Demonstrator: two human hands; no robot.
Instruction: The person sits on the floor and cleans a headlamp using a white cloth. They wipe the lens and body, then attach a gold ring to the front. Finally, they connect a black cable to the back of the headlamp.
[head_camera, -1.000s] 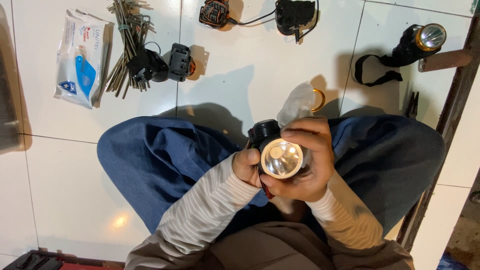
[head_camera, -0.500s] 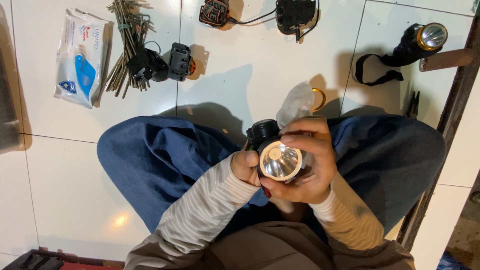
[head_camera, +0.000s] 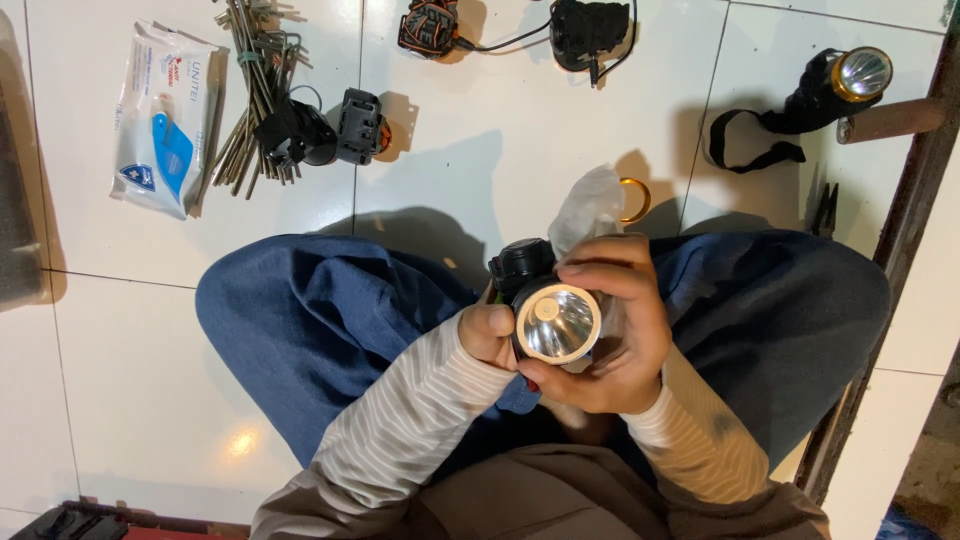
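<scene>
both hands over the lap: right hand (head_camera: 625, 335) wraps fingers round the silver reflector (head_camera: 558, 324) of a black headlamp (head_camera: 530, 285), left hand (head_camera: 487, 332) closed on its body. tissue (head_camera: 590, 200) and gold ring (head_camera: 634, 199) just beyond on the tile floor (head_camera: 480, 160). further out: another torch (head_camera: 840, 82), metal rods (head_camera: 255, 90), wipes pack (head_camera: 160, 120).

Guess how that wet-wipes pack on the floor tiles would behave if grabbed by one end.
The wipes pack looks like soft plastic film with wrinkles, so it would probably sag rather than stay stiff. The glossy wrapper may be a bit slippery. It lies flat on the tiled floor, so rolling seems unlikely.
</scene>
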